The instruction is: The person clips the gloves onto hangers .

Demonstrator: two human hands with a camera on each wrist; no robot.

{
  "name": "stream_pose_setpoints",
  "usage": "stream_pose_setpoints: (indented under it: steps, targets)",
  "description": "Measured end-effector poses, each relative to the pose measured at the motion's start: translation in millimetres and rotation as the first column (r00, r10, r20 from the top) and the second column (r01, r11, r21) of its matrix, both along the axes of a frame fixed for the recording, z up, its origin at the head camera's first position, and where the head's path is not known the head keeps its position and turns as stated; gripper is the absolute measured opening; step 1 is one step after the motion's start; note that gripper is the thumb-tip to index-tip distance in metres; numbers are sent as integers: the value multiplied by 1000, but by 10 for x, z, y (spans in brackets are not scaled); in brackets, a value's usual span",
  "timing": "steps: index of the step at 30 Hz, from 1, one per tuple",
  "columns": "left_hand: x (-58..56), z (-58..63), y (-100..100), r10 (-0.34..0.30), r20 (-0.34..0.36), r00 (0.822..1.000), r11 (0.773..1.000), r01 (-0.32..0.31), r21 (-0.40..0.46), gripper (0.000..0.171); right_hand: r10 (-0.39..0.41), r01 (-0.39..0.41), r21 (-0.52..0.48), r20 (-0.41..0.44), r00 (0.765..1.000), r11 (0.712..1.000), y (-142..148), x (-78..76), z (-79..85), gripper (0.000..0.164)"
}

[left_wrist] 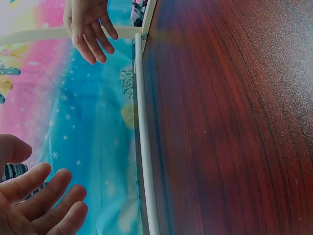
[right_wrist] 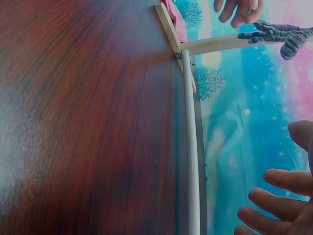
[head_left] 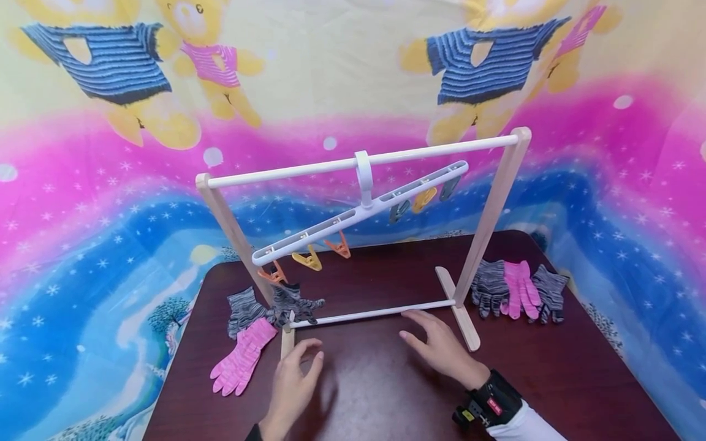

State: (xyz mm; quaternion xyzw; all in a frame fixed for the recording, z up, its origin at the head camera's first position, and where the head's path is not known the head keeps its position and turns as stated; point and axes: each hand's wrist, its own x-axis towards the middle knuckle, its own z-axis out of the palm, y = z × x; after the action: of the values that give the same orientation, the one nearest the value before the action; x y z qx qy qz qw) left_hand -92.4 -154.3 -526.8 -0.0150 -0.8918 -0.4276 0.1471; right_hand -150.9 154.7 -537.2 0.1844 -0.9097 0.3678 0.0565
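A white hanger [head_left: 361, 211] hangs by its hook from the rack's top bar [head_left: 309, 171], tilted with its left end low. Orange, yellow and grey clips [head_left: 425, 199] dangle along it. From the leftmost orange clip [head_left: 273, 273] hangs a grey-black knit glove [head_left: 295, 305]. My left hand [head_left: 295, 383] is below that glove, fingers loosely bent and holding nothing. Over the table at the right, my right hand [head_left: 441, 346] has relaxed, spread fingers, also with nothing in them. Both hands appear empty in the left wrist view, the left hand [left_wrist: 44, 200] nearer the camera.
On the left of the dark table [head_left: 375, 392] lie a pink glove [head_left: 242, 358] and a grey glove [head_left: 244, 311]. At the right, beside the rack's wooden post [head_left: 493, 214], are another pink glove [head_left: 520, 289] and grey gloves [head_left: 488, 288]. A patterned cloth [head_left: 331, 79] stands behind.
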Motion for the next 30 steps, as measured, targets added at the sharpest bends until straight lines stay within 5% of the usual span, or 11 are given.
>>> stream_pose_setpoints:
  steps: [8,22,30]
  targets:
    - [-28,-46,91,-57,-11,998,990,55,-130,25,-26,27,33,-18,999,999,129,16,-79,45]
    - [-27,-72,310,-208,17,978,960,207,-188,30,-55,59,114,-44,998,992,328,29,-111,43]
    - [-64,-51,418,-246,6,969,947,242,-211,30,-69,76,128,-59,996,989,454,30,-124,44]
